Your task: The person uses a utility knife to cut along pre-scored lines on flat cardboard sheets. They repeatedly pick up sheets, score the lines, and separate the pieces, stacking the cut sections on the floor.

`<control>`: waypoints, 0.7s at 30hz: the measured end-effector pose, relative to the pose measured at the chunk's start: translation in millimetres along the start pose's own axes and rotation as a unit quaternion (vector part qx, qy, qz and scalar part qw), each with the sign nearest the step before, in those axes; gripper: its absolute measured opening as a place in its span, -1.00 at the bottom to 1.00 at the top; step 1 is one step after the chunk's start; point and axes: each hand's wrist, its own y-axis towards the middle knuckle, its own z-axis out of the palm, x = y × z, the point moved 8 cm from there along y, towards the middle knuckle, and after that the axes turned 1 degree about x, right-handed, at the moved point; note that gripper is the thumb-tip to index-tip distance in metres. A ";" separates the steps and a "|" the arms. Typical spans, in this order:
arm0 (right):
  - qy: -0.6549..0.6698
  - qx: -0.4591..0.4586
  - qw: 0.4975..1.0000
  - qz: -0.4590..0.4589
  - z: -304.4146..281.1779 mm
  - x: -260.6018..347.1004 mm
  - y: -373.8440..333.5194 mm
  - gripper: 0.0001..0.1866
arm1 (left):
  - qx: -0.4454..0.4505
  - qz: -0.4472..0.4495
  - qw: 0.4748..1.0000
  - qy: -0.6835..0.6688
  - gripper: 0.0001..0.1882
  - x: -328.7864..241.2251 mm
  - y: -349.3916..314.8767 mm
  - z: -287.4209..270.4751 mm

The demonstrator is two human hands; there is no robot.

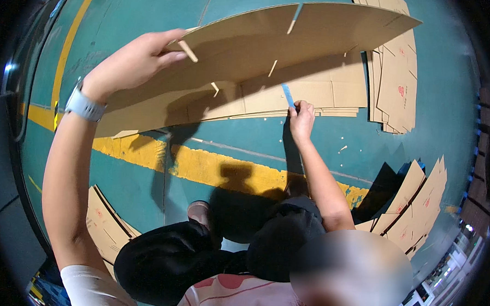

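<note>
My left hand [145,55] grips the near-left part of the far edge of a large brown cardboard sheet [238,54], which is raised and tilted. Narrow slots cut the sheet, and a small cardboard strip [188,51] sticks out by my left fingers. Below it on the floor lies a low stack of cardboard sheets [318,96]. Over the near edge of that stack, my right hand [302,120] is closed on a slim, flat blue tool [287,94]. Its tip points toward the raised sheet; its exact kind cannot be made out.
More stacked cardboard [396,77] lies at the far right, with further piles at the near right [417,204] and near left [108,226]. A worn yellow line [211,168] crosses the green floor. Small cardboard scraps [342,148] are scattered about. My legs [169,264] are bent close by.
</note>
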 end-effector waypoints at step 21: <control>-0.015 0.233 0.888 -0.395 -100.2 293.9 -41.9 -0.57 | -0.015 -0.005 0.998 -0.054 -0.67 2.6 4.8 -4.4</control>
